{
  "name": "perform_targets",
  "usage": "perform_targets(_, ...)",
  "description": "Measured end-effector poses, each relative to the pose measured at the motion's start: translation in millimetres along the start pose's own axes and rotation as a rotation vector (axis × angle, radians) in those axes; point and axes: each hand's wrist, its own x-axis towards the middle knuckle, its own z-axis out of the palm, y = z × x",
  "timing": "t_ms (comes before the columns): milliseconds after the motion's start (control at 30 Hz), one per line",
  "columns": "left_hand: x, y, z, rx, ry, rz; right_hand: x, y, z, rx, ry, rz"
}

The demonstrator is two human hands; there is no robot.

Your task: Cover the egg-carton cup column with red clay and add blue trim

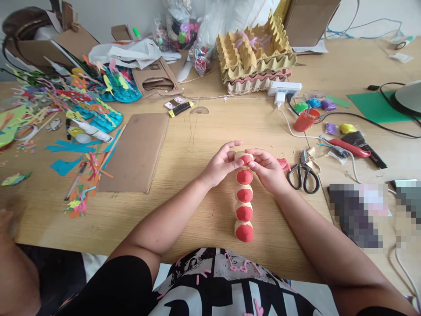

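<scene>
Black and white on the printed shirt [217, 285], closest in. Just past it, pale egg-carton strip [244, 205] flat on the wooden desk [223, 125], five bumps running straight away, red patch on each. Up at the farthest bump, left hand [217, 166] and right hand [269, 171], both mostly closed, thumbs and fingers pinching that end from either side, a left finger or two sticking out loose. Near the right hand, black-handled scissors [304, 172], blades pointing away. Over left, brown cardboard sheet [131, 153] beside coloured paper scraps [86, 160]. Farther back, orange-red cup [305, 120], then white power strip [285, 88], then stacked egg trays [255, 66].
</scene>
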Motion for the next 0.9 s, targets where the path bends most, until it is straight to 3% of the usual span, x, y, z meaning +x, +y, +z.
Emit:
perform_targets(733, 0.5, 0.7, -1.1, 0.053, -0.005, 0.028, -0.8, -0.2, 0.4, -0.026, -0.016, 0.005)
perform_targets(900, -1.5, 4.4, 1.7, -0.033, 0.032, -0.049, 0.7, -0.4, 1.3, 0.018, 0.006, -0.001)
